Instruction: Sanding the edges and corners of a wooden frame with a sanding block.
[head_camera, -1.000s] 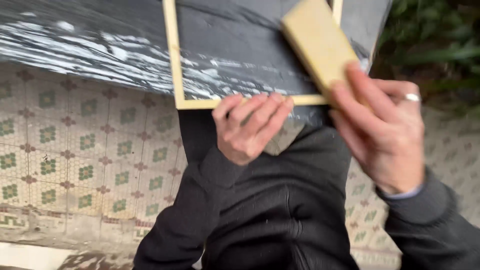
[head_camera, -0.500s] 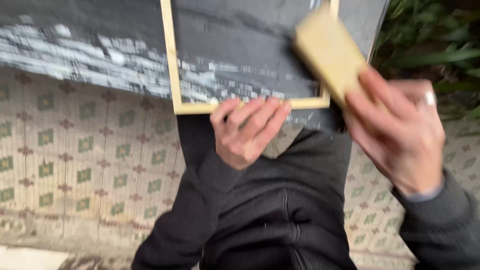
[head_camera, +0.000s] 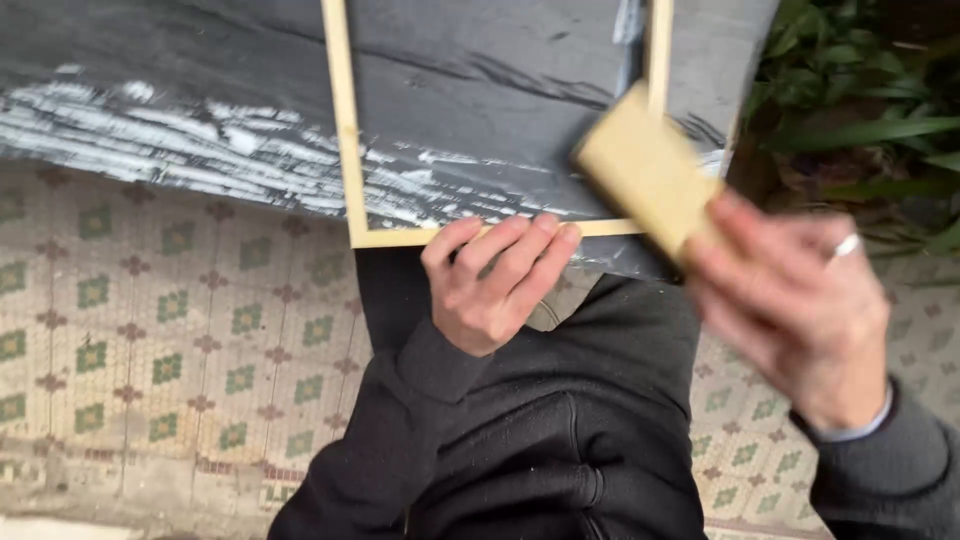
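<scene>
Fingers (head_camera: 760, 290) blurred w/ block (head_camera: 645, 170)

A tiled floor (head_camera: 150, 330) is lying below, its pale tiles showing green squares and small reddish crosses. Green leaves (head_camera: 860, 110) are crowding the upper right corner. A dark hooded top (head_camera: 540, 430) is filling the lower middle, its fabric creasing in folds.

Pale wooden frame (head_camera: 345, 130), dark grey sheet (head_camera: 480, 90) streaked white, seemingly tan block (head_camera: 645, 170), green-patterned floor tiles (head_camera: 150, 330).
</scene>
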